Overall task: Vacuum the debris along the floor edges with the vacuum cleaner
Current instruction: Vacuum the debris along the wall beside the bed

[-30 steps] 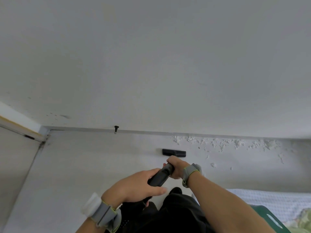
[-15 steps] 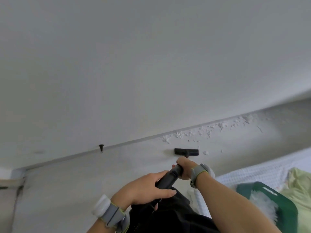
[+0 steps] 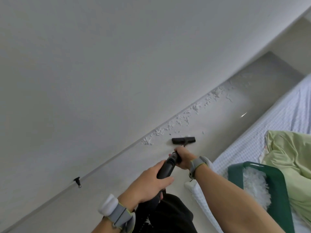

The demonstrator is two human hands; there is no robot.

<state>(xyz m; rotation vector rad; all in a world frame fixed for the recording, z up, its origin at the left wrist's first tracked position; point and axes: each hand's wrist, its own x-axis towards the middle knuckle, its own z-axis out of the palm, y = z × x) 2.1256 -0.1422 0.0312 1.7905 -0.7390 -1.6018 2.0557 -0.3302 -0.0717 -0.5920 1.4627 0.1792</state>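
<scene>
Head: left hand [image 3: 148, 180], right hand [image 3: 184, 158] grip wand [image 3: 168, 167]; nozzle [image 3: 183, 140] ahead, apparently grounded.

open floor [image 3: 117, 179] lies between wall [image 3: 117, 64] and bed [image 3: 269, 123], with a doorstop [image 3: 77, 181] jutting at the wall's foot.

Vacuum wand [image 3: 167, 167] partly hidden under left hand [image 3: 151, 181], right hand [image 3: 184, 158]; green basket [image 3: 279, 199] cut by bottom edge.

Vacuum tube [image 3: 168, 165] you hold: black plastic, matt. Nozzle [image 3: 183, 140]: same matt black plastic. Floor [image 3: 223, 125] before you: smooth, pale, glossy, with glare streak. Wall [image 3: 117, 64]: smooth matt paint. Debris [image 3: 181, 121]: white, flaky, rough. Your wristbands [image 3: 121, 214]: grey woven cloth. Sheet [image 3: 269, 125] at your right: checked cloth, textured. Basket [image 3: 277, 179]: green plastic, slight sheen. Green cloth [image 3: 289, 157]: smooth, faintly shiny.
</scene>
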